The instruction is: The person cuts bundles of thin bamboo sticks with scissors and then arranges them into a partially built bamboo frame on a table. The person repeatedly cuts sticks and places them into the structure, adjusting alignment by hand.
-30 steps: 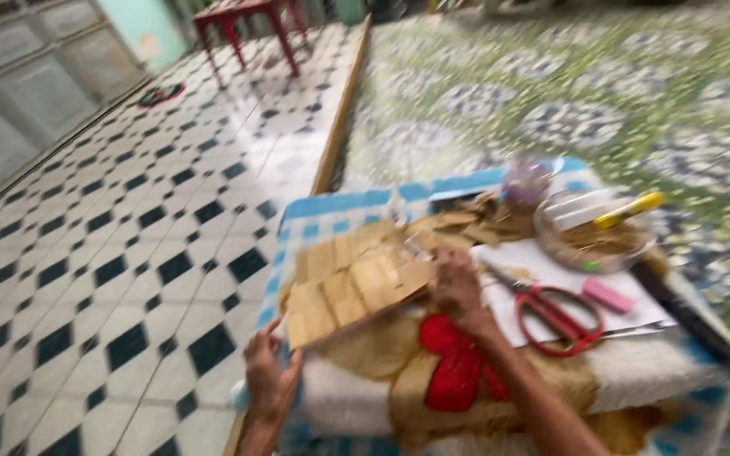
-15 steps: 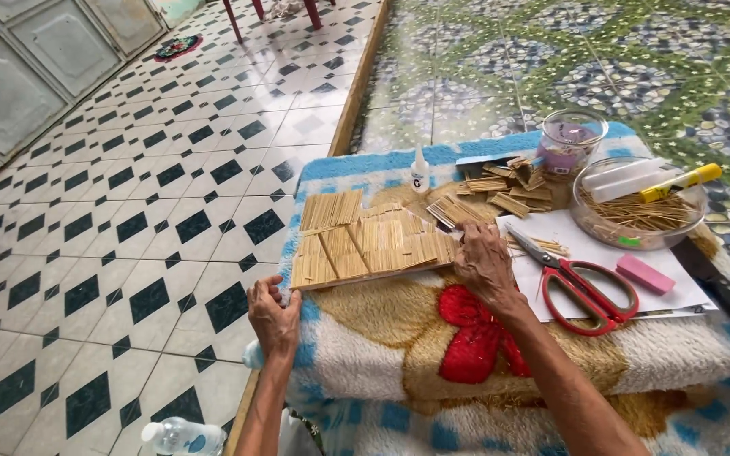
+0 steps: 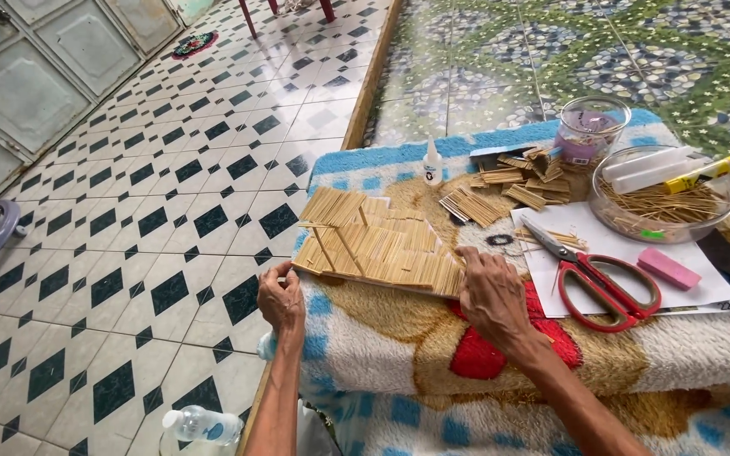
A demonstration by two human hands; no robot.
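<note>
Both hands steadying stick-built panel at frame ctr.
L hand [image 3: 281, 297] grips panel's [image 3: 378, 245] near-left corner; R hand [image 3: 492, 293] presses its right edge, fingers flat, on blanket-covered counter [image 3: 382, 338]. Scissors [image 3: 597, 279] lie right, untouched.

Counted: two hands, left hand [image 3: 281, 297] and right hand [image 3: 492, 290], both on one stick model [image 3: 378, 245] mid-frame. One pair of red scissors [image 3: 597, 279], one pink eraser [image 3: 668, 268], one glue bottle [image 3: 433, 162], two clear containers upper right, one plastic bottle [image 3: 200, 424] lower left.
</note>
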